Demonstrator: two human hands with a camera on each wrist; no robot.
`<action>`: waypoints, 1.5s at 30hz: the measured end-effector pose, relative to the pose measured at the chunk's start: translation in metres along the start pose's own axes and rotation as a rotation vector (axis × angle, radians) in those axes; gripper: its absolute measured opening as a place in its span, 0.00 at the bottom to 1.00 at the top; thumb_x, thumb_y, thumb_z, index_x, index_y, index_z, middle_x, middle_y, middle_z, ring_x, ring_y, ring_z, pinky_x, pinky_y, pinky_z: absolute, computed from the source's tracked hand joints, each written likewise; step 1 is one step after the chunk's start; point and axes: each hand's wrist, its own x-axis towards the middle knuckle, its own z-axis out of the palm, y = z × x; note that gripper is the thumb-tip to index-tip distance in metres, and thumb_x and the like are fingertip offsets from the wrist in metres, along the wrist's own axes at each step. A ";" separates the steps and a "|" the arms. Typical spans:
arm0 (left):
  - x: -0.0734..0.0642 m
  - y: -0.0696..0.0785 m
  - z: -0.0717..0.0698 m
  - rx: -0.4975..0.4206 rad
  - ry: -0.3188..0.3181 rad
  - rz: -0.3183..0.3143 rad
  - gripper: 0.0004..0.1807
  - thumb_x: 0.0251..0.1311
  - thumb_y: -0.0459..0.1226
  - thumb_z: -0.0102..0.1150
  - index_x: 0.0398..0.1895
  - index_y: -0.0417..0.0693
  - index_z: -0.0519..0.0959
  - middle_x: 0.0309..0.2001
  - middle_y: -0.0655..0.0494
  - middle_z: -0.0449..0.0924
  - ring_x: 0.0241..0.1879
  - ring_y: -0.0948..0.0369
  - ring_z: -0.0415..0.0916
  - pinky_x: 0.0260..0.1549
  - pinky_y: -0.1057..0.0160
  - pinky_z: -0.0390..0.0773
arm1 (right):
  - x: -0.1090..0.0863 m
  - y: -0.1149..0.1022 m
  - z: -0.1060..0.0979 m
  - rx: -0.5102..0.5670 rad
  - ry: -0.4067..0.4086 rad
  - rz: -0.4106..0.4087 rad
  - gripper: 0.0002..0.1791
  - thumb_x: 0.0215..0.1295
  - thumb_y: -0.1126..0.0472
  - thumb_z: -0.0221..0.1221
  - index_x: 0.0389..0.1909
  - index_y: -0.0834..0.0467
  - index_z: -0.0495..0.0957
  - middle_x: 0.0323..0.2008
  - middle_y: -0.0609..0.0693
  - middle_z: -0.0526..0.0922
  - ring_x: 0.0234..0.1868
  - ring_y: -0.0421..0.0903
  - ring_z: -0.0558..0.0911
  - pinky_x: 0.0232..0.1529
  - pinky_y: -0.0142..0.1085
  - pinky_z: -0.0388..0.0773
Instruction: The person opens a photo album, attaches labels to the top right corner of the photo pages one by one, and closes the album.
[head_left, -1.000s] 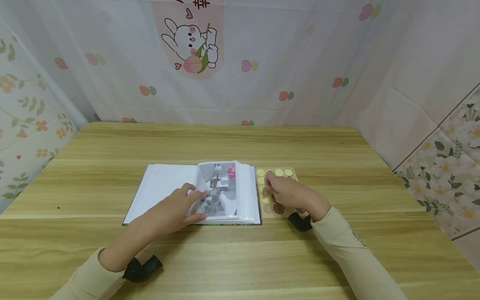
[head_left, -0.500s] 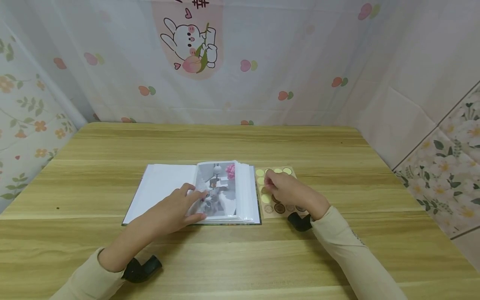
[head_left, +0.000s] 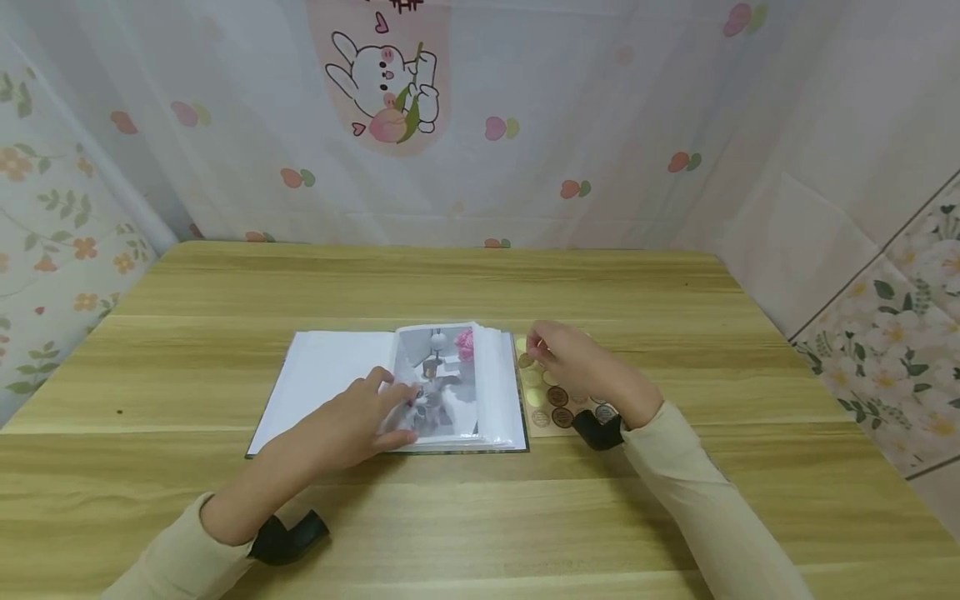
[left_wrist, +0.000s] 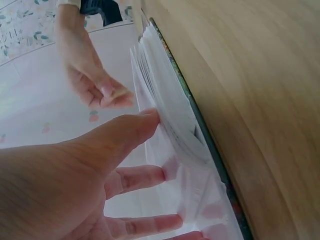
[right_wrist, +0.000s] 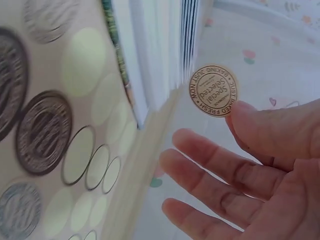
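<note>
An open photo album (head_left: 318,371) lies on the table, its left side plain white. On the page stack to the right is a mostly grey photo (head_left: 454,404) with a pink flower. My left hand (head_left: 348,425) rests on that page with its fingers spread, touching the clear sleeve. Right of the album lies a brown sheet of round stickers (head_left: 549,432), partly covered by my right hand (head_left: 585,362). In the right wrist view, thumb and forefinger pinch a round kraft-coloured sticker (right_wrist: 214,91) printed with "Special Selected". It is held clear of the sheet.
The wooden table (head_left: 480,517) extends around the album on all sides. A patterned curtain (head_left: 525,83) hangs behind its far edge. Each wrist carries a black mount (head_left: 288,537).
My right hand has lifted from the sticker sheet, and a round sticker now shows between its fingertips. The left hand stays on the album page.
</note>
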 end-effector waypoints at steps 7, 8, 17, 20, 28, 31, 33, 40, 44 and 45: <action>-0.003 0.003 -0.001 0.007 -0.015 -0.012 0.29 0.55 0.50 0.62 0.58 0.48 0.71 0.52 0.41 0.68 0.44 0.48 0.72 0.42 0.51 0.77 | 0.024 -0.013 -0.002 -0.030 -0.008 -0.141 0.04 0.67 0.69 0.51 0.32 0.65 0.71 0.33 0.56 0.76 0.36 0.49 0.74 0.39 0.40 0.73; -0.003 0.004 -0.001 0.007 -0.019 -0.011 0.29 0.55 0.50 0.62 0.58 0.48 0.71 0.52 0.41 0.68 0.44 0.48 0.72 0.41 0.51 0.77 | 0.028 -0.015 -0.002 -0.032 -0.012 -0.146 0.04 0.67 0.69 0.51 0.32 0.66 0.71 0.34 0.56 0.76 0.37 0.50 0.75 0.41 0.41 0.74; -0.002 0.005 0.001 0.017 -0.026 -0.032 0.28 0.55 0.49 0.62 0.57 0.48 0.72 0.53 0.41 0.67 0.45 0.47 0.72 0.43 0.51 0.78 | 0.065 -0.026 0.002 -0.071 -0.116 -0.096 0.09 0.68 0.68 0.46 0.38 0.69 0.73 0.40 0.60 0.76 0.45 0.53 0.74 0.50 0.43 0.73; -0.002 0.005 0.000 0.021 -0.025 -0.020 0.28 0.55 0.50 0.62 0.57 0.48 0.72 0.53 0.41 0.67 0.45 0.48 0.72 0.42 0.51 0.78 | 0.072 -0.026 0.005 -0.067 -0.144 -0.063 0.10 0.70 0.66 0.46 0.39 0.69 0.73 0.43 0.60 0.74 0.47 0.53 0.73 0.51 0.43 0.72; -0.004 0.006 -0.002 0.042 -0.017 -0.008 0.27 0.56 0.50 0.61 0.56 0.48 0.72 0.53 0.40 0.67 0.45 0.48 0.73 0.41 0.51 0.78 | 0.088 -0.028 0.011 -0.052 -0.191 -0.033 0.10 0.68 0.67 0.47 0.39 0.69 0.74 0.43 0.60 0.73 0.46 0.51 0.70 0.52 0.41 0.69; -0.003 0.005 -0.002 0.046 -0.013 -0.004 0.27 0.55 0.50 0.61 0.56 0.48 0.72 0.53 0.40 0.67 0.45 0.48 0.73 0.41 0.51 0.78 | 0.091 -0.030 0.013 -0.071 -0.199 -0.021 0.09 0.68 0.68 0.46 0.39 0.69 0.74 0.42 0.59 0.73 0.45 0.50 0.70 0.50 0.40 0.70; -0.003 0.005 -0.002 0.045 -0.010 0.000 0.27 0.55 0.50 0.61 0.56 0.48 0.72 0.52 0.40 0.68 0.44 0.48 0.73 0.40 0.51 0.78 | 0.093 -0.031 0.014 -0.083 -0.202 -0.011 0.08 0.67 0.69 0.46 0.37 0.68 0.74 0.41 0.58 0.73 0.44 0.49 0.70 0.48 0.39 0.70; -0.002 0.006 -0.002 0.036 -0.015 -0.010 0.27 0.55 0.50 0.62 0.56 0.48 0.72 0.53 0.40 0.68 0.45 0.47 0.73 0.41 0.50 0.78 | 0.097 -0.035 0.015 -0.131 -0.230 0.022 0.07 0.70 0.67 0.46 0.36 0.65 0.71 0.40 0.56 0.70 0.43 0.48 0.69 0.44 0.36 0.69; -0.002 0.006 -0.001 0.035 -0.025 -0.022 0.28 0.55 0.50 0.62 0.56 0.48 0.72 0.53 0.40 0.68 0.46 0.47 0.73 0.42 0.50 0.78 | 0.099 -0.036 0.016 -0.177 -0.237 0.019 0.06 0.70 0.66 0.46 0.37 0.64 0.71 0.39 0.55 0.69 0.43 0.48 0.69 0.44 0.36 0.69; -0.002 0.006 -0.002 0.036 -0.027 -0.025 0.28 0.55 0.50 0.62 0.56 0.48 0.72 0.53 0.40 0.68 0.46 0.47 0.72 0.43 0.50 0.78 | 0.100 -0.035 0.016 -0.184 -0.239 0.018 0.06 0.70 0.66 0.46 0.37 0.64 0.71 0.39 0.55 0.69 0.42 0.47 0.69 0.44 0.36 0.69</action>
